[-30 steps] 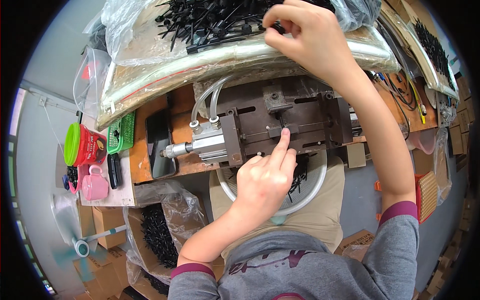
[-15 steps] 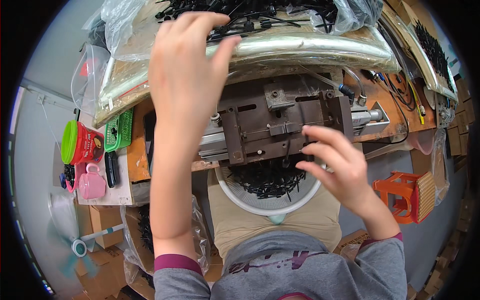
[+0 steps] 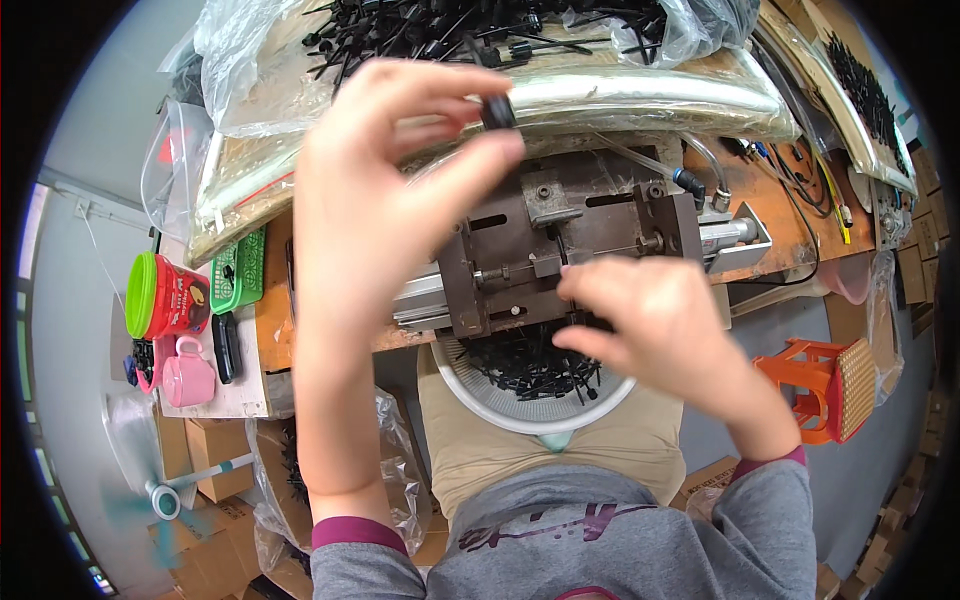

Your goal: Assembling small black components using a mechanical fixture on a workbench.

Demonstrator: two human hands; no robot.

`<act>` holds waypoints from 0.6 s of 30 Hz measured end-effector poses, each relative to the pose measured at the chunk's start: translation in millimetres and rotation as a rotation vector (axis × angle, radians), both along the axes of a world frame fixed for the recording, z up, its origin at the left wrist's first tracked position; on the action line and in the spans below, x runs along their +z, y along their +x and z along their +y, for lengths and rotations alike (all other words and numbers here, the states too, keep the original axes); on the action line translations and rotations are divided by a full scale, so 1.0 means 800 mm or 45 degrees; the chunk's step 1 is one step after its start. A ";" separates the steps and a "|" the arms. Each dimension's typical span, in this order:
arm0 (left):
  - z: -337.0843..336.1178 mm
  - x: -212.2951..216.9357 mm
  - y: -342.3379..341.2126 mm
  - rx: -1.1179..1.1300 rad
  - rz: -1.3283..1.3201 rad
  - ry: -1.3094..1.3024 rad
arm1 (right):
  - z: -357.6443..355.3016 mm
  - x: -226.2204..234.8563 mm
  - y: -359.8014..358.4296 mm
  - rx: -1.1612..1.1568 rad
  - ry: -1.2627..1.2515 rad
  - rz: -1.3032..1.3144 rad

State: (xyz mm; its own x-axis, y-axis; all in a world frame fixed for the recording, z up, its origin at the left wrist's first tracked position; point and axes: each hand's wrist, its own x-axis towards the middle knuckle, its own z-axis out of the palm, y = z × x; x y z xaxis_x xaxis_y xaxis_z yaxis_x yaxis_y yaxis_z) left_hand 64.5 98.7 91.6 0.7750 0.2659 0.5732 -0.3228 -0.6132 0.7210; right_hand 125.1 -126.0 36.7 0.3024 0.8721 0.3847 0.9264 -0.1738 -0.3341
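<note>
My left hand (image 3: 385, 180) is raised over the left side of the bench, pinching a small black plastic part (image 3: 497, 112) with a thick cap between thumb and fingers. Below and to the right, my right hand (image 3: 645, 310) is at the front middle of a dark metal clamping fixture (image 3: 500, 245). Its fingers are curled around another black plastic part (image 3: 561, 242), whose thin stem shows in the fixture's centre; the rest is mostly hidden by the fingers. Under the fixture, a white basket (image 3: 500, 418) on my lap holds many similar black parts.
A heap of black stemmed parts (image 3: 420, 35) lies on a plastic-wrapped tray (image 3: 640, 95) behind the fixture. Air cylinders (image 3: 735, 232) flank the fixture. At left are a red bucket (image 3: 180, 305), a green basket (image 3: 238, 268) and a pink mug (image 3: 188, 375). An orange stool (image 3: 820, 390) stands right.
My left hand has come right and toward me from the heap, now showing a black part in its fingers. My right hand has moved slightly left and closed at the fixture.
</note>
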 end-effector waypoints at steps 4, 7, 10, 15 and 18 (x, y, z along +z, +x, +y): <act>-0.069 -0.031 -0.060 0.057 0.131 0.392 | 0.050 0.049 0.083 -0.222 0.389 -0.137; -0.103 -0.072 -0.086 0.041 0.219 0.499 | 0.098 0.074 0.149 -0.239 0.460 -0.410; -0.117 -0.101 -0.086 0.075 0.289 0.675 | 0.140 0.082 0.176 -0.556 -0.032 -0.454; -0.120 -0.110 -0.071 0.176 0.325 0.893 | 0.125 0.083 0.187 -0.413 -0.125 -0.650; -0.114 -0.104 -0.067 0.110 0.435 0.893 | 0.094 0.092 0.163 -0.330 -0.111 -0.665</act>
State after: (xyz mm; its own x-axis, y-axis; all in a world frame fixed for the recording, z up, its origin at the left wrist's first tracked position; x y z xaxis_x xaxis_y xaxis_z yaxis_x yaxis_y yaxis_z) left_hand 11.0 7.7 8.3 0.9319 -0.0025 0.3628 -0.0832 -0.9748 0.2071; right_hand 255.8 -50.8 110.4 0.2993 0.8303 0.4702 0.8880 -0.4227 0.1810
